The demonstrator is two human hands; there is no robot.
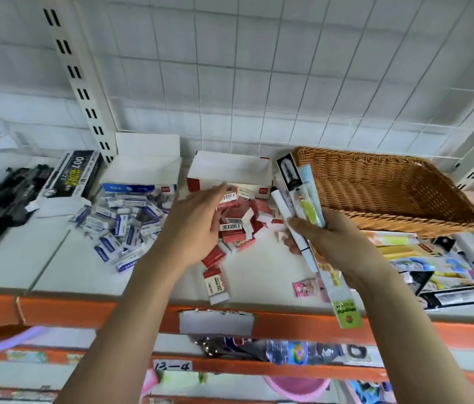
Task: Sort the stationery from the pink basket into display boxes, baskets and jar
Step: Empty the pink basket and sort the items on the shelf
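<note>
My right hand (334, 243) grips a bundle of packaged pens (296, 196) fanned upward beside the wicker basket (387, 191). My left hand (197, 220) reaches with straight fingers over the pile of red eraser packs (238, 225), which spills from a red-and-white display box (230, 173). A pile of blue eraser packs (125, 223) lies in front of another open white box (145, 161). One red eraser pack (216, 284) lies alone near the shelf's front edge. The pink basket (296, 389) shows partly on a lower shelf.
Black pens (2, 205) and a black box (72, 176) lie at the left. More packaged stationery (433, 263) is spread under and right of the wicker basket. The shelf has an orange front rail (98, 310) and a wire grid back wall (259, 83).
</note>
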